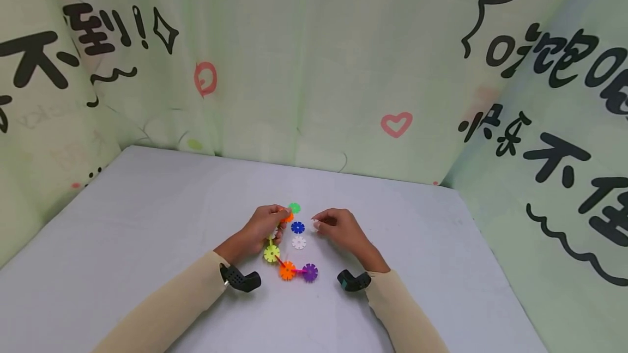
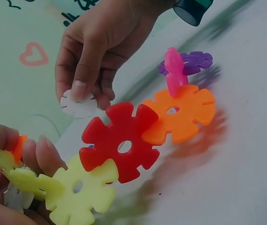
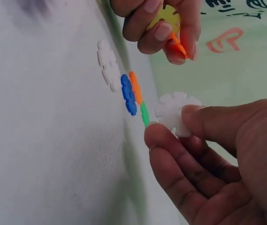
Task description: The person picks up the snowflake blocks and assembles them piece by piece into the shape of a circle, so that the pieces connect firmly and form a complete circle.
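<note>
My left hand (image 1: 260, 227) pinches one end of a chain of slotted plastic snowflake discs. Near its fingers are a small orange disc (image 3: 179, 45) and a yellow one (image 3: 172, 19). From there the chain runs through another yellow disc (image 2: 95, 199), a red one (image 2: 98, 136), an orange one (image 2: 196, 110), a pink one (image 2: 173, 70) and a purple one (image 2: 201, 59). To the right, my right hand (image 1: 343, 230) pinches a white snowflake disc (image 3: 168, 108) between thumb and fingers, apart from the chain.
Loose discs lie on the white-covered table (image 1: 392, 298) between the hands: white (image 1: 299, 246), blue (image 1: 294, 230), orange (image 3: 135, 86) and green (image 1: 295, 207). A printed curtain (image 1: 333, 70) borders the table at the back and sides.
</note>
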Demonstrator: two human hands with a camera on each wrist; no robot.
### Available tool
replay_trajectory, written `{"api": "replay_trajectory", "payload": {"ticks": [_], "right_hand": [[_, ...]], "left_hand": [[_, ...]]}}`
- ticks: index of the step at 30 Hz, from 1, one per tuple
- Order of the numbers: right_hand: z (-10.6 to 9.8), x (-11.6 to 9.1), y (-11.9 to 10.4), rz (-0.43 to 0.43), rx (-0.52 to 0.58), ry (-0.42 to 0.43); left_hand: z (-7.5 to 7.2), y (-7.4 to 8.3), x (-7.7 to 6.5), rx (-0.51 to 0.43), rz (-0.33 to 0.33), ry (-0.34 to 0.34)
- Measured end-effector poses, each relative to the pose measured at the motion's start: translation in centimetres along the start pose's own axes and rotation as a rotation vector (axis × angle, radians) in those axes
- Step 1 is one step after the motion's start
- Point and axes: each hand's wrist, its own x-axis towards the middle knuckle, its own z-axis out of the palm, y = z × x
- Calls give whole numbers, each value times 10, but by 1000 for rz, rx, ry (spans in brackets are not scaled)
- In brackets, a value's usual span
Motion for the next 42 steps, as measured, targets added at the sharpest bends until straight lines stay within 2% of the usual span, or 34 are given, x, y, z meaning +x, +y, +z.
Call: {"api": "replay_trajectory", "payload": {"ticks": [7,13,21,33,38,42], "right_hand": [[5,5,-4,-70,22,17],[9,8,-7,-44,45,38],[14,13,-11,-39,156,58],[18,13,-12,-39,183,76],[20,14,-14,-94,189,75],[23,14,-17,-163,150,96]], "left_hand": [[3,-1,-1,-4,7,-3],[4,0,1,-4,19,-4],[4,-1,-1,31,12,-62],[5,1,-2,23,26,-145],[3,3,-4,50,28,-144],[2,4,-5,56,52,-140]]}}
